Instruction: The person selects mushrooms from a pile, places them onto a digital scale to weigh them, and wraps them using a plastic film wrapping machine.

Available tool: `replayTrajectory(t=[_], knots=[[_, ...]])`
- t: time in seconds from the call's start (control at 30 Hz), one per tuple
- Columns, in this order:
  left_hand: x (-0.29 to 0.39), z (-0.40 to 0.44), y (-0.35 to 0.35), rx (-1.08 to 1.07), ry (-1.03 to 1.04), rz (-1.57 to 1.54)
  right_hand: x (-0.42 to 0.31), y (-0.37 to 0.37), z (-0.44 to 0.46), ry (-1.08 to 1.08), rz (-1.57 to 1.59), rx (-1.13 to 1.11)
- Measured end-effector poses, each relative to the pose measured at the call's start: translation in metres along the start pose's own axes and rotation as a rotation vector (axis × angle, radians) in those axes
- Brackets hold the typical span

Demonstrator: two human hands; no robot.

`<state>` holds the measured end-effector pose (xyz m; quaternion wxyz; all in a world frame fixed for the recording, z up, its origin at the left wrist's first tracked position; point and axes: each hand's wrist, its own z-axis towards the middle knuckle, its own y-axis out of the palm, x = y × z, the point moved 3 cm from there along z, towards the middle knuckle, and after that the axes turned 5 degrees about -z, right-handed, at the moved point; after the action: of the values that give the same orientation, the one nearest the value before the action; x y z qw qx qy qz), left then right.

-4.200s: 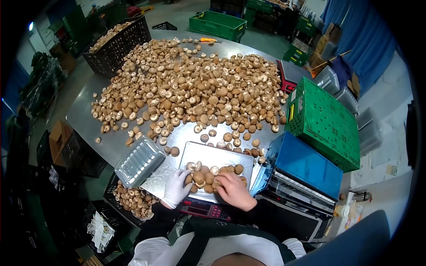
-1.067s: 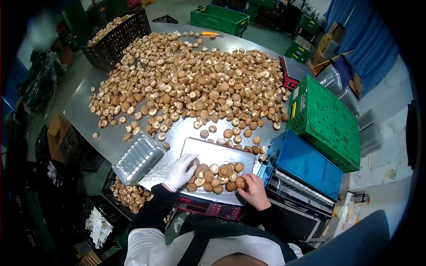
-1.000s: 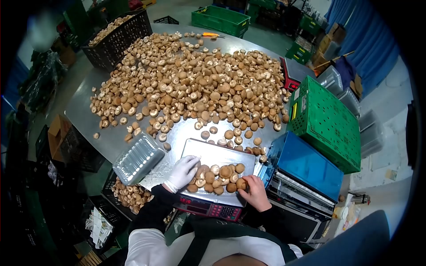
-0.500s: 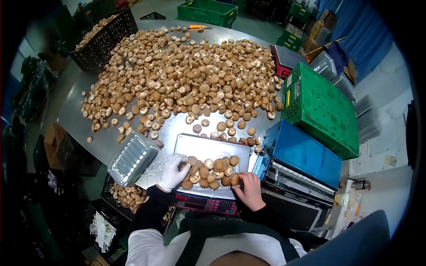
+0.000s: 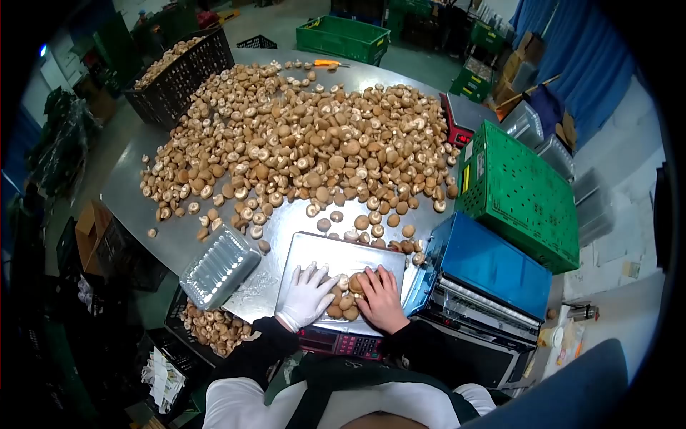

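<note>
A silver weighing plate [image 5: 304, 252] of a scale with a red keypad [image 5: 350, 346] lies before me, with brown mushrooms [image 5: 347, 303] on it. My left hand [image 5: 307, 294], in a white glove, rests with fingers spread over the left side of those mushrooms. My right hand [image 5: 382, 299], bare, lies with fingers spread over their right side. Both hands cover part of the group. Beyond the plate a large heap of mushrooms [image 5: 314, 136] spreads over the metal table [image 5: 128, 196].
Left of the scale are stacked clear plastic trays [image 5: 220, 267], with a crate of mushrooms [image 5: 211, 329] below. On the right stand a blue-topped machine [image 5: 493, 268] and a green crate [image 5: 518, 196]. A black crate [image 5: 179, 79] stands at the back left.
Both hands have moved from the edges of the mushroom group onto it, closer together, with their fingers now spread out over it. The whole view has shifted slightly.
</note>
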<state>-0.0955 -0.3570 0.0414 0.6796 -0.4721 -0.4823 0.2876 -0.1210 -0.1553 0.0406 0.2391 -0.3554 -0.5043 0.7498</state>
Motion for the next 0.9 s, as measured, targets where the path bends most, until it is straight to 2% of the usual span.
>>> replayTrajectory(t=[0.1, 0.13, 0.23, 0.43, 0.77, 0.9], knots=[[-0.001, -0.001, -0.005, 0.014, 0.028, -0.058, 0.003, -0.004, 0.002, 0.005, 0.057, -0.051], [-0.003, -0.003, -0.005, -0.056, 0.000, -0.071, 0.005, -0.005, 0.001, 0.023, 0.096, -0.059], [-0.004, -0.009, -0.017, 0.068, -0.070, -0.140, 0.009, -0.011, -0.006, 0.100, 0.232, -0.059], [0.002, -0.018, -0.015, 0.045, 0.002, -0.015, 0.015, -0.025, -0.014, 0.259, 0.427, -0.013], [0.011, -0.022, -0.023, -0.025, 0.057, 0.003, 0.017, -0.024, -0.014, 0.249, 0.373, -0.003], [0.009, -0.024, -0.014, 0.100, 0.015, -0.060, 0.019, -0.023, -0.023, 0.274, 0.400, -0.041]])
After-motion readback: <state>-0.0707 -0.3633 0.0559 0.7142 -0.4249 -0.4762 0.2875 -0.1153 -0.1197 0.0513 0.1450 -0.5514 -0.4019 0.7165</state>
